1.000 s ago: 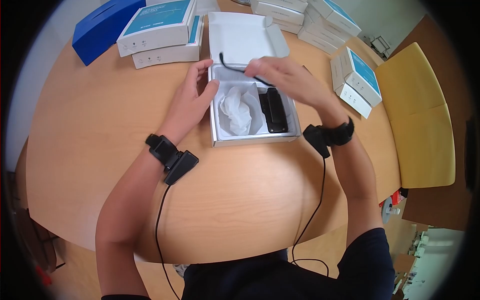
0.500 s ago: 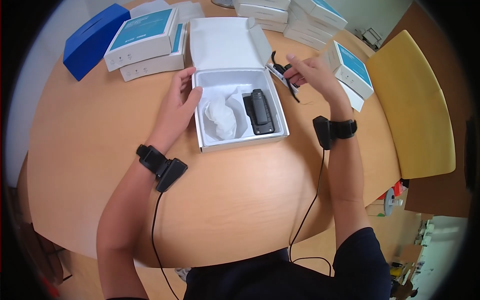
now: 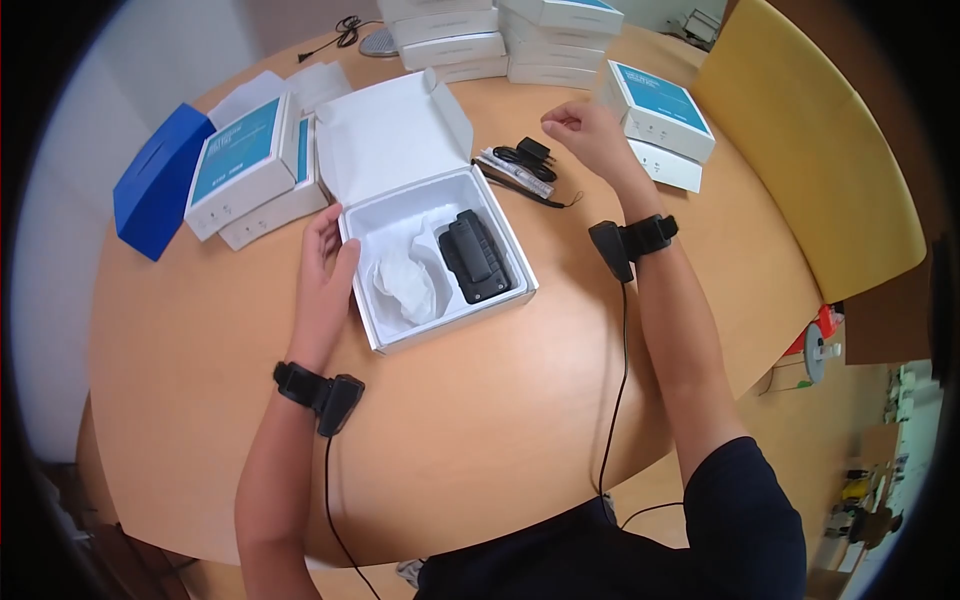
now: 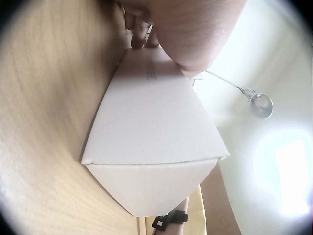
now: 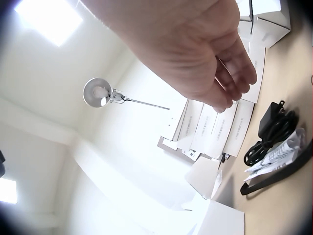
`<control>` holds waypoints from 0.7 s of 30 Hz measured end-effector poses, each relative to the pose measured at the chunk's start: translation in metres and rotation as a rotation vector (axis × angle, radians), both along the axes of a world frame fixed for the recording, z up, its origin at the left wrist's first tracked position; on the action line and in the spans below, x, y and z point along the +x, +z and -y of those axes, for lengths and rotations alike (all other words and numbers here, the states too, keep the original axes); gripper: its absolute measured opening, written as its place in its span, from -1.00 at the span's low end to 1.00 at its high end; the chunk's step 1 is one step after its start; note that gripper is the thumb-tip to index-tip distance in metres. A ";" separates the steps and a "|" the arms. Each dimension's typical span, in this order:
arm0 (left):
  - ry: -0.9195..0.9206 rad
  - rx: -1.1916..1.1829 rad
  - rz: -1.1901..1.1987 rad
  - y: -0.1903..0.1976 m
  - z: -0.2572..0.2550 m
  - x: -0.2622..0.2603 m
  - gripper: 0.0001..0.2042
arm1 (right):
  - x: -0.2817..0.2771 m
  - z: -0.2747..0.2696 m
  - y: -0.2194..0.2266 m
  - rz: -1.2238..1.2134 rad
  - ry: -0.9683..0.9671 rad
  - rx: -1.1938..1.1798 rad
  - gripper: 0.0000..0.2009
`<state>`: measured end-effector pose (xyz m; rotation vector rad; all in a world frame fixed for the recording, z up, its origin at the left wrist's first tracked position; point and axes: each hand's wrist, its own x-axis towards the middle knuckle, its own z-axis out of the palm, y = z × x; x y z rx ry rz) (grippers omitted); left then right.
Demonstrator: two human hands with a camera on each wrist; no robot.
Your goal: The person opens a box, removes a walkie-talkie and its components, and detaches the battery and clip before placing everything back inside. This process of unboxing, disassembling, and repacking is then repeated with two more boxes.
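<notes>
An open white box (image 3: pixel 446 330) lies on the table with its lid (image 3: pixel 390 135) folded back. My left hand (image 3: pixel 322 275) holds the box's left side near the back corner, the thumb at the rim. In the left wrist view, bent fingers (image 4: pixel 139 36) touch the far end of the side wall. Inside the box are a crumpled white wrapping (image 3: pixel 402 285) and a black device with a clip (image 3: pixel 474 257). My right hand (image 3: pixel 590 135), fingers loosely curled and holding nothing, hovers beyond a black charger with coiled cable (image 3: pixel 530 155) and a black strap (image 3: pixel 525 190).
A clear plastic packet (image 3: pixel 515 170) lies beside the charger. Blue-topped boxes (image 3: pixel 240 165) stand at the left next to a blue case (image 3: pixel 165 180). More white boxes (image 3: pixel 455 50) are stacked at the back, others (image 3: pixel 660 110) at the right near a yellow chair (image 3: pixel 830 150).
My right hand has carried the black strap from over the box to the right, let it go beside the charger, and risen away. My left hand stays at the box's side.
</notes>
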<state>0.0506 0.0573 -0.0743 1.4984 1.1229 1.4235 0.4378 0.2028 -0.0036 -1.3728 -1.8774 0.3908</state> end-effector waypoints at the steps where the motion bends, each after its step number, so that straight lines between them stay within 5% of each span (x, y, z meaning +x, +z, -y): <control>1: -0.010 -0.010 -0.007 0.000 0.000 -0.001 -0.50 | 0.001 -0.004 -0.005 0.012 -0.001 -0.028 -0.71; 21: -0.038 -0.026 -0.018 0.003 0.001 -0.001 -0.50 | 0.001 -0.005 -0.036 0.144 -0.042 -0.118 -0.60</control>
